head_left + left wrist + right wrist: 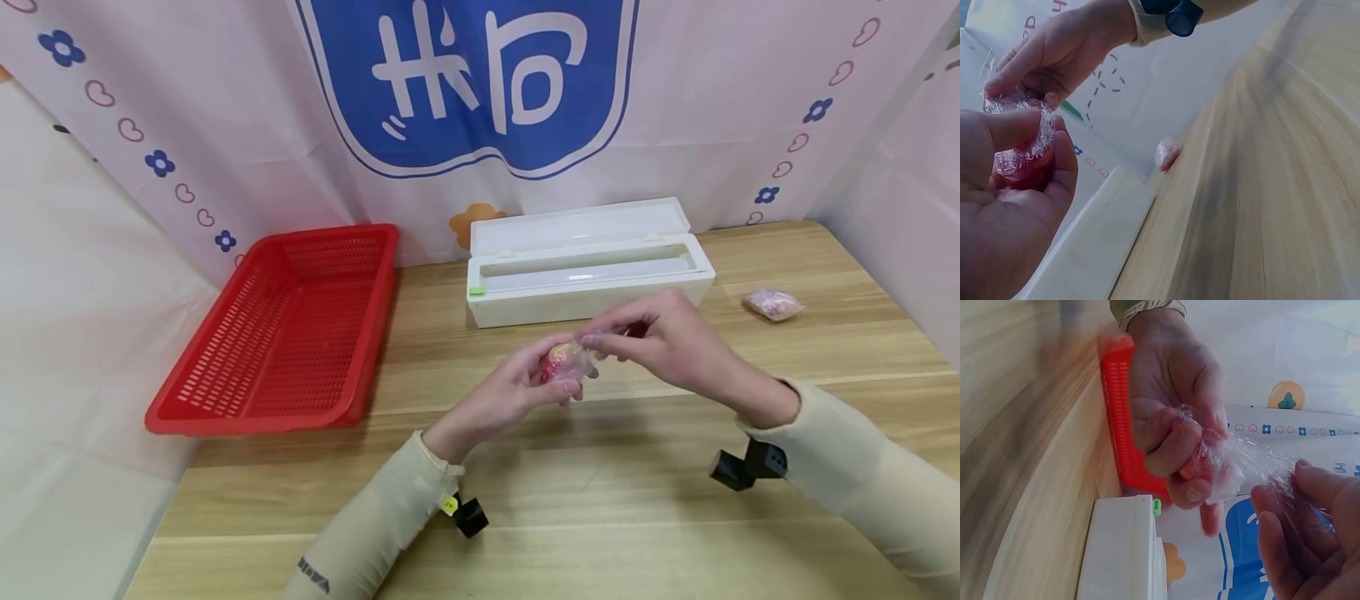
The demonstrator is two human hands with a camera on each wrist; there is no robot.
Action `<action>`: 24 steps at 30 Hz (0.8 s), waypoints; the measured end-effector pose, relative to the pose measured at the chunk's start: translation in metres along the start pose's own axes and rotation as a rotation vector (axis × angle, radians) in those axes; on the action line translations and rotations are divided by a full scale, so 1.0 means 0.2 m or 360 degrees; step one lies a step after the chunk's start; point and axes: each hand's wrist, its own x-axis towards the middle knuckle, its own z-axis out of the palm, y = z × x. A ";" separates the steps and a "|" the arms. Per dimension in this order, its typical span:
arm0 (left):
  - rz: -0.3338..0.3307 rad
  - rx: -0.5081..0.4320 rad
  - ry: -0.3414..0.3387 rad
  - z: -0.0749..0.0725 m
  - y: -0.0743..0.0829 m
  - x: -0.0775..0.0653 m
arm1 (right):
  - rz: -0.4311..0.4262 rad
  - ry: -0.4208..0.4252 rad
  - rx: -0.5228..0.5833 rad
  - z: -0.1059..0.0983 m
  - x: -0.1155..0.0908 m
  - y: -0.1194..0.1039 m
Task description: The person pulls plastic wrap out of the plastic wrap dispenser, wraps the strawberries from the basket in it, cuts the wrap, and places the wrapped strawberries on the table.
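My left hand (515, 385) holds a small round red-and-yellow fruit (558, 363) wrapped in clear cling film, its fingers and thumb curled around the sides. Thumb and fingertips of my right hand (660, 340) pinch the loose end of the cling film (1263, 464), which stretches wrinkled from the fruit in the right wrist view. Both hands are raised over the table in front of a white cling film dispenser (600, 310), whose lid stands open. Red skin of the fruit shows through the wrap in the left wrist view, though fingers cover part of it.
A red plastic basket (367, 350) stands at the left of the wooden table (600, 533). Off to the right lies another film-wrapped reddish piece (772, 304). Behind the dispenser hangs a white cloth (247, 108) with a blue printed emblem.
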 end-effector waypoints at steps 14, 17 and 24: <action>0.0042 -0.0032 -0.0129 0.02 0.00 0.00 | 0.0107 -0.0031 0.0114 0.00 0.03 0.04; 0.0035 -0.0050 -0.0108 0.02 0.01 -0.01 | 0.0168 -0.0067 0.0186 0.00 0.04 0.05; 0.0055 -0.0099 0.0077 0.01 0.02 -0.01 | 0.0282 -0.0082 0.0320 0.01 0.03 0.08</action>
